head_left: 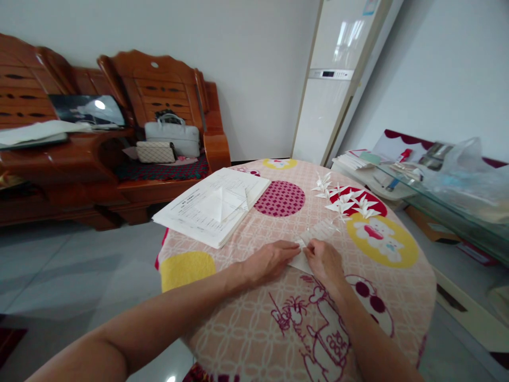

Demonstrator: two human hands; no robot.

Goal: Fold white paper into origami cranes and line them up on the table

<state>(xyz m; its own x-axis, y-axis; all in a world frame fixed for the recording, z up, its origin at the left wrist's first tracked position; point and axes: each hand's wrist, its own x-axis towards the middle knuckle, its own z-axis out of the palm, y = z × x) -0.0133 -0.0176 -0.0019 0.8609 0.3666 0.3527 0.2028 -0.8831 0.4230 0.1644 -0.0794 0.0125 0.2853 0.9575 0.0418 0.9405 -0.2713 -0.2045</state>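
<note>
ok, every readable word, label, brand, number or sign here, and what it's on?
"JOE COOL": printed figure on the tablecloth.
Paper stack: printed lines, too small to read.
Tall white unit: panel and blue sticker unreadable.
Handled paper: nothing legible.

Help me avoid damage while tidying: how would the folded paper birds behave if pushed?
The paper birds look like thin folded sheets, so they're probably very light and easily nudged. Their slim tips would likely bend or crease under pressure. Lying bunched together on the tablecloth, they could catch on one another.
</note>
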